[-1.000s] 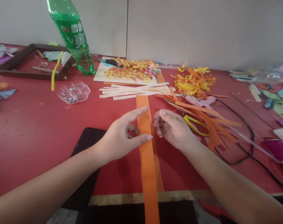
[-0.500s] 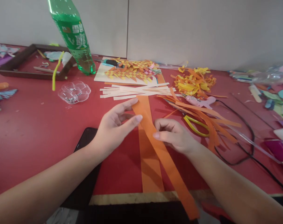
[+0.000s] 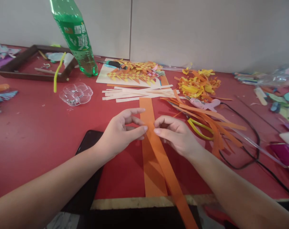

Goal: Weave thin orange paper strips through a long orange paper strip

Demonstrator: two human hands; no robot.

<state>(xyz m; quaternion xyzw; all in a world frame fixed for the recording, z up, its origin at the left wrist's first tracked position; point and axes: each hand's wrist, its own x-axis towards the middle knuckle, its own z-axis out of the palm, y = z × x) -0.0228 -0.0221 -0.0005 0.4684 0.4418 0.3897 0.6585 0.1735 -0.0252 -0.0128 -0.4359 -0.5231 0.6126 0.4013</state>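
My left hand (image 3: 120,132) pinches the left edge of an orange paper strip (image 3: 168,168) near its upper end, index finger stretched out. At the right edge of this strip, the thumb and index finger of my right hand (image 3: 176,135) are closed on it. The strip slants down to the right, its lower end past the table's front edge. Beneath it, a wider orange paper piece (image 3: 154,178) lies lengthwise on the red table (image 3: 120,178). Several narrow pale paper strips (image 3: 139,93) lie just beyond the wider piece.
Yellow-handled scissors (image 3: 201,128) lie among orange strips (image 3: 218,133) at right, near a pink tool (image 3: 205,104) with a black cord. Behind are paper scraps (image 3: 199,84) and a green bottle (image 3: 79,41). A clear dish (image 3: 76,94) and dark phone-like slab (image 3: 87,178) are left.
My left hand has slid down and right along the strip; my right hand has moved up slightly. The strip's upper end is lower, and its lower end reaches out of frame.
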